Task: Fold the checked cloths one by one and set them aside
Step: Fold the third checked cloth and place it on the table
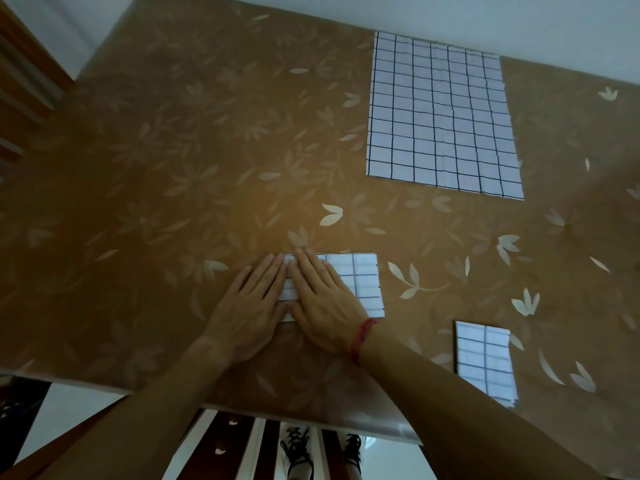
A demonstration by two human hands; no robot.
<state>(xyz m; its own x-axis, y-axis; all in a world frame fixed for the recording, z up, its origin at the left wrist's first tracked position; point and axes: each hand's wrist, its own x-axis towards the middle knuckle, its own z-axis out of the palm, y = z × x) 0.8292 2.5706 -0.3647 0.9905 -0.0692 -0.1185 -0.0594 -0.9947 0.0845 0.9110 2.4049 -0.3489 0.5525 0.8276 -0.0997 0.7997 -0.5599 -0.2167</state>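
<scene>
A folded white cloth with a dark check lies near the table's front edge. My left hand and my right hand press flat on its left half, side by side, fingers straight and pointing away from me. A red string circles my right wrist. At the back right a larger stack of checked cloths lies spread out flat. To the front right sits a small folded checked cloth, apart from my hands.
The table wears a brown covering with a pale leaf pattern. Its front edge runs just below my forearms, with the floor and my shoes beneath. A wooden piece stands at the far left.
</scene>
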